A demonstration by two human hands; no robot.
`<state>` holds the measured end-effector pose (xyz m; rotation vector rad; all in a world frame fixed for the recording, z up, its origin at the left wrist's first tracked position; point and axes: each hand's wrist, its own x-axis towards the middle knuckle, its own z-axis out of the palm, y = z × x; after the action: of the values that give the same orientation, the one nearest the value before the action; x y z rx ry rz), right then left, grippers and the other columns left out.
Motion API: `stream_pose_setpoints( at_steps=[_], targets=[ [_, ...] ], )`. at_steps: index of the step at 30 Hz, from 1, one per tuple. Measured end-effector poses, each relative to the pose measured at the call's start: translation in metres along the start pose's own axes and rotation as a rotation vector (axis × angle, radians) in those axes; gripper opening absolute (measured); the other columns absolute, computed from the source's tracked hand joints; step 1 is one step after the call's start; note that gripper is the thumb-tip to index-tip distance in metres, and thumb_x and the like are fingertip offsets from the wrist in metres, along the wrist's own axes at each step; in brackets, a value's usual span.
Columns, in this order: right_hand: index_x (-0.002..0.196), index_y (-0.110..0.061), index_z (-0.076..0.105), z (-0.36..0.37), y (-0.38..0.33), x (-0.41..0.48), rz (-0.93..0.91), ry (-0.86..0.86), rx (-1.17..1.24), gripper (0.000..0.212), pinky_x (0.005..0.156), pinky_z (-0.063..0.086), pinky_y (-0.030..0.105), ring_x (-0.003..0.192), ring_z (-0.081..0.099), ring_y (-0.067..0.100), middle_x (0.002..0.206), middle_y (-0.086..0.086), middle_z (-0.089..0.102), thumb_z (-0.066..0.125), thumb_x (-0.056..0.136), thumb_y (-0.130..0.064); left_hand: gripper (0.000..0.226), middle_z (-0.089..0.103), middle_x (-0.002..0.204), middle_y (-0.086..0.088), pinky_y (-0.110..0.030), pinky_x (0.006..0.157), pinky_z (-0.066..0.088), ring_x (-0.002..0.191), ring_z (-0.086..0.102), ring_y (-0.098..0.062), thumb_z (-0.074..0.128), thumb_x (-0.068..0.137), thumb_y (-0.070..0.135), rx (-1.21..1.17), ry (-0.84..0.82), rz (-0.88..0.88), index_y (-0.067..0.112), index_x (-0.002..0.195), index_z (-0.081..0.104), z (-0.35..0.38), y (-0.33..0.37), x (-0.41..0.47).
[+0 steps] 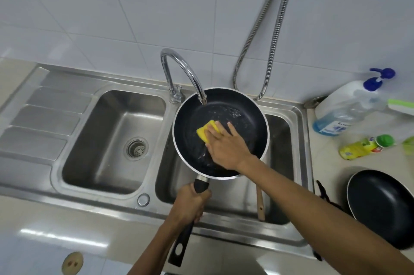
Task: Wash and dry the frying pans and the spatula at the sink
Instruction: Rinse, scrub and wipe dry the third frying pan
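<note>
A black frying pan [246,117] with a silver rim hangs over the right sink basin [280,131], under the faucet spout. My left hand [190,203] grips its black handle. My right hand [226,147] presses a yellow sponge [207,131] flat against the wet inside of the pan, fingers straight. A wooden spatula handle [260,205] leans in the right basin below the pan. A second black frying pan [380,205] sits on the counter at the right.
The chrome faucet [177,66] arches between the two basins. The left basin [107,140] has a drain strainer, with a ribbed drainboard further left. A pump bottle [345,109] and a yellow-green bottle [363,147] lie on the right counter. A metal hose [264,28] hangs on the tiled wall.
</note>
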<state>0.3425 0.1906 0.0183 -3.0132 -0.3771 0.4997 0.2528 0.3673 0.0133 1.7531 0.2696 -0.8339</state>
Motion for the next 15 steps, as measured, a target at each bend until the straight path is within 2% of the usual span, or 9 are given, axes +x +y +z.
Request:
stream_pose_setpoints(
  at_steps=[2,4,7,9,10,13,15],
  targets=[
    [0.157,-0.011,0.025,-0.012,0.018,0.027,0.116,-0.044,0.003,0.058,0.124,0.005,0.056,0.155,0.008,0.027,0.167,0.004,0.021,0.019,0.107,-0.039,0.026,0.042,0.048,-0.001,-0.023,0.035,0.031,0.036,0.034,-0.013,0.063,0.090,0.007,0.049,-0.006,0.016,0.015,0.070,0.046,-0.004,0.001,-0.002],
    [0.156,-0.011,0.027,-0.013,0.043,0.020,0.170,-0.058,-0.032,0.058,0.124,0.006,0.056,0.155,0.009,0.027,0.166,0.003,0.022,0.017,0.106,-0.039,0.027,0.042,0.048,0.000,-0.021,0.036,0.030,0.037,0.034,-0.011,0.062,0.089,0.005,0.075,-0.007,0.025,0.014,0.069,0.046,-0.008,0.002,-0.002],
    [0.149,-0.011,0.044,0.005,0.042,-0.035,0.089,0.027,-0.123,0.060,0.120,0.023,0.055,0.149,0.031,0.030,0.158,0.006,0.042,0.018,0.102,-0.037,0.023,0.043,0.053,-0.006,-0.023,0.039,0.031,0.041,0.036,-0.016,0.062,0.088,0.008,0.081,-0.033,0.025,0.012,0.071,0.047,-0.012,0.004,-0.003],
    [0.143,-0.011,0.053,0.014,0.016,-0.053,0.033,0.049,-0.077,0.062,0.115,0.033,0.055,0.143,0.043,0.030,0.150,0.006,0.052,0.021,0.098,-0.037,0.021,0.045,0.054,-0.008,-0.026,0.043,0.033,0.046,0.039,-0.020,0.062,0.085,0.013,0.092,-0.057,0.025,0.013,0.070,0.048,-0.013,0.005,-0.002],
    [0.146,-0.012,0.050,0.016,0.005,-0.046,0.028,-0.004,-0.027,0.064,0.117,0.030,0.055,0.146,0.039,0.028,0.153,0.005,0.048,0.019,0.097,-0.037,0.021,0.045,0.054,-0.008,-0.026,0.045,0.033,0.047,0.040,-0.020,0.063,0.084,0.015,0.098,-0.064,0.022,0.014,0.069,0.048,-0.013,0.005,-0.001],
    [0.158,-0.015,0.025,-0.004,0.002,0.006,0.062,-0.050,0.046,0.061,0.124,0.008,0.055,0.155,0.011,0.024,0.167,0.000,0.019,0.015,0.102,-0.037,0.025,0.044,0.051,-0.004,-0.024,0.040,0.033,0.040,0.038,-0.018,0.064,0.086,0.013,0.105,-0.090,0.004,0.015,0.068,0.047,-0.009,0.007,-0.002],
    [0.159,-0.016,0.020,-0.018,0.027,0.025,0.124,-0.091,-0.005,0.058,0.124,0.005,0.056,0.156,0.006,0.025,0.169,-0.001,0.013,0.020,0.105,-0.036,0.026,0.041,0.050,-0.003,-0.023,0.038,0.032,0.038,0.035,-0.015,0.064,0.088,0.009,0.096,-0.105,0.000,0.014,0.070,0.046,-0.010,0.006,-0.005]
  ],
)
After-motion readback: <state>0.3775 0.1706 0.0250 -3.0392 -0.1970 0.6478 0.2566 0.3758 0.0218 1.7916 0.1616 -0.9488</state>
